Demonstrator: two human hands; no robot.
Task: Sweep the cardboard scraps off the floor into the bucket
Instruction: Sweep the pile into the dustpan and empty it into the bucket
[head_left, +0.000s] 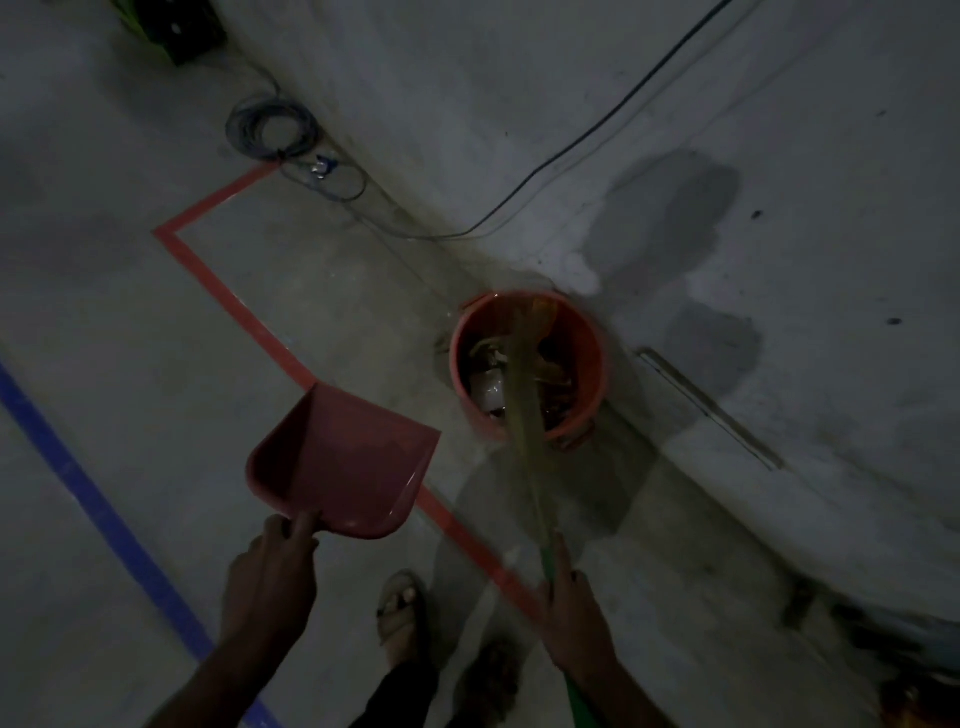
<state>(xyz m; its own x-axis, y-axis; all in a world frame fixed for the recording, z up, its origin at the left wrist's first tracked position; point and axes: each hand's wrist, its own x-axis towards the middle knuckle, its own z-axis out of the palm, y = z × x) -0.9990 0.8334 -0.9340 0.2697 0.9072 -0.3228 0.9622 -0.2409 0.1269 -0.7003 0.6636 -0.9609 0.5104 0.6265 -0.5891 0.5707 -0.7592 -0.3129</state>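
Broom (527, 410) bristles over the bucket (589, 332)

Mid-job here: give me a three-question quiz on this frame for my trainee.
1. True or false: the dustpan still holds cardboard scraps.
2. Which hand holds the broom? A) left hand B) right hand C) neither
3. Fill in: the broom's bristles point into the orange ___.

Key
1. False: its tray looks bare.
2. B: the right hand grips the green handle, the left hand holds the dustpan.
3. bucket, which stands beside the wall with scraps inside.
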